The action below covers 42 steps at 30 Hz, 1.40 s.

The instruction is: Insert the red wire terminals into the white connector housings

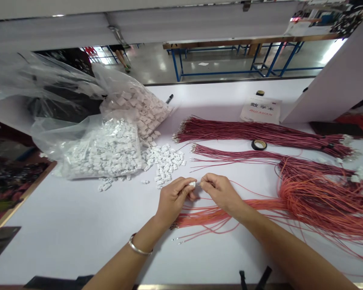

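At the middle of the surface (63,229), near its front edge: one left hand (174,198), thumb and fingers pinching a small white plug (192,184); one right hand (220,191), just beside it, fingertips closed together on what looks like a wire end (198,183), mostly hidden by the fingers. White plug: presumably light, stiff plastic, smooth enough to slip; best held by its sides, with the opening left uncovered. Wire end: likely thin and easily bent; best gripped close behind the tip, since the wire further back would buckle. One metal bracelet (136,246), on the left wrist. Beneath and beside the hands, a spread of orange wires (199,218), soft and apt to tangle, running right into a large heap. Beyond the left hand, a pile of loose white plugs (166,161); left of it, a clear bag of white plugs (104,151); behind that, a bag of pale pink pieces (139,105). Beyond the right hand, two dark red bundles, the nearer (236,153) and the farther (245,131); between them, a roll of black tape (254,145). Toward the back, a paper booklet (261,110) and a black marker (170,98).
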Available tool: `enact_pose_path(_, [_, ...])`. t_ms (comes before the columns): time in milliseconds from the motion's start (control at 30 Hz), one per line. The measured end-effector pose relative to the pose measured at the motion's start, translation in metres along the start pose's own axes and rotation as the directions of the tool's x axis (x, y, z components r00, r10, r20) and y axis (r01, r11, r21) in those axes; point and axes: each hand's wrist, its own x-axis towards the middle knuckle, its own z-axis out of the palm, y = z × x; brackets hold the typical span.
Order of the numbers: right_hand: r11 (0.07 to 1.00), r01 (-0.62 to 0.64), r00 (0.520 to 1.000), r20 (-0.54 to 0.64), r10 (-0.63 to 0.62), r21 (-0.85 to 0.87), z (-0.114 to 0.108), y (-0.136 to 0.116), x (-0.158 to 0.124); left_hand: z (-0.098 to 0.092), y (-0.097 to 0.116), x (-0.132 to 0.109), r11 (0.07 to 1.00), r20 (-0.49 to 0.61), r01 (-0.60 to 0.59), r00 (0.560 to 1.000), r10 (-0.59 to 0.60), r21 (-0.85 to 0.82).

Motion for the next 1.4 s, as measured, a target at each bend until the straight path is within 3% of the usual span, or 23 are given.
enact_pose_path(333, [1.000,0.016,1.000,0.020,-0.015,-0.018,0.004,0.002,-0.002,-0.001,0.003,0.000,1.000,0.023,-0.004,1.000,0.004,0.008])
enact_pose_path(667, [0.994,0.107,0.994,-0.026,-0.108,-0.031,0.012,0.006,-0.004,0.000,0.005,0.000,1.000,0.039,0.012,0.999,-0.012,0.015])
enact_pose_path(1100, [0.980,0.070,0.997,0.008,-0.073,0.188,0.007,0.007,-0.003,-0.002,0.008,-0.001,0.994,-0.009,0.102,0.995,-0.103,-0.034])
enact_pose_path(1400, [0.988,0.149,0.987,-0.060,-0.146,0.048,0.015,0.010,-0.010,0.001,0.011,-0.003,0.997,-0.005,0.077,0.997,-0.077,-0.021])
